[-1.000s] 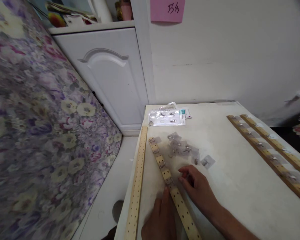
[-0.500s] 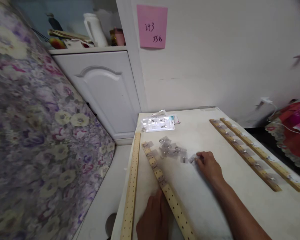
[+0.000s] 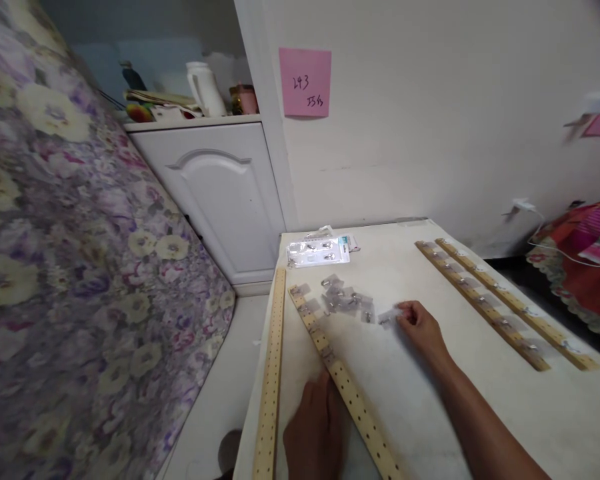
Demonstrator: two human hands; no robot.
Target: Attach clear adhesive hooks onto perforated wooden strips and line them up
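Observation:
A perforated wooden strip (image 3: 347, 395) lies slanted on the white table (image 3: 430, 400), with a few clear hooks fixed along its far end. My left hand (image 3: 316, 430) rests flat on the table against its near part, fingers together. My right hand (image 3: 421, 327) reaches out to a small clear adhesive hook (image 3: 387, 317) at the edge of a loose pile of such hooks (image 3: 347, 300), fingertips pinched on it.
A second perforated strip (image 3: 271, 380) lies along the table's left edge. Two strips with hooks fitted (image 3: 485, 307) lie at the right. A blister pack of hooks (image 3: 318, 251) sits at the far edge. A flowered mattress (image 3: 80, 267) stands at left, a white cabinet (image 3: 220, 187) behind.
My right hand left the strip and moved out to the right end of the hook pile, closing on one hook. The view tilted upward. My left hand stayed by the strip.

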